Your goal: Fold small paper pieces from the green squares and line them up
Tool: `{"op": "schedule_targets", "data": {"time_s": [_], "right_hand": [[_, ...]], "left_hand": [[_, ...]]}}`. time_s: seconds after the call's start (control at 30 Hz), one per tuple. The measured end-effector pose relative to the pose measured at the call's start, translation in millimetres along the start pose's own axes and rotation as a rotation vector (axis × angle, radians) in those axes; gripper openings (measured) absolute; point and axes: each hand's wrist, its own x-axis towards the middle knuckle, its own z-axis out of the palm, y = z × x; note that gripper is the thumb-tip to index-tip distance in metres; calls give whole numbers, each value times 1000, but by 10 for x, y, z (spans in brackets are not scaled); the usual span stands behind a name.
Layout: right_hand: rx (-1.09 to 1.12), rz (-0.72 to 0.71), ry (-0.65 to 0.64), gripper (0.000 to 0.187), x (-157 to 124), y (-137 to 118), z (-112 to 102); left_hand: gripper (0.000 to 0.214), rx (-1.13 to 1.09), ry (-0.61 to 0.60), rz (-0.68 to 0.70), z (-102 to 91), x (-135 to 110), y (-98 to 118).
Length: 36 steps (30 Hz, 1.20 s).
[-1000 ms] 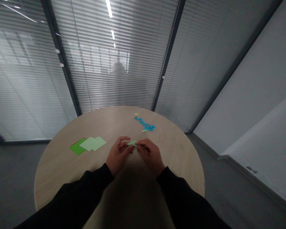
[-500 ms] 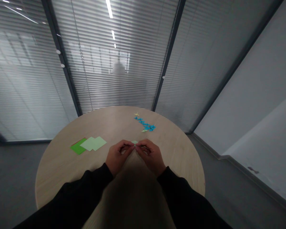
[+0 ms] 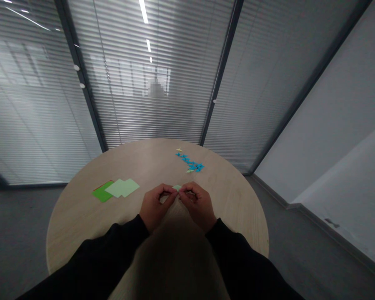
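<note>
A small pale green folded paper piece is pinched between the fingertips of both my hands, just above the round wooden table. My left hand is closed, its thumb and forefinger pressing the paper's left side. My right hand is closed too, its fingers curled on the paper's right side. Most of the paper is hidden behind my fingers. Both arms wear black sleeves.
A stack of square sheets lies left of my hands: pale green sheets over a bright green one. Several small blue folded shapes and a yellow one sit at the table's far side. Glass walls with blinds stand behind.
My hands have drawn closer together and the fingers have curled tighter round the paper, which now shows less. Nothing else on the table has moved.
</note>
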Motion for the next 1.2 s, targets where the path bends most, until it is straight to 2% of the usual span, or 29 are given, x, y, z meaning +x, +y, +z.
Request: {"op": "schedule_targets", "data": {"time_s": [0.23,0.53,0.77,1.0,1.2], "right_hand": [[-25,-11,52,3,-16,-11,44],[-1,12,17,8,-28,-10,26],[-28,22,39,10,-22,15,40],[-111,-44,35,6,-11,-35,32],[-63,-23,62,7,-19,39,36]], "left_hand": [[11,1,11,-13,66,-11,-1],[24,-164,-6,-160,47,3,17],[18,-91,-4,-106,53,-18,14],[8,64,21,25,57,-10,33],[8,164,15,86,64,2,-1]]}}
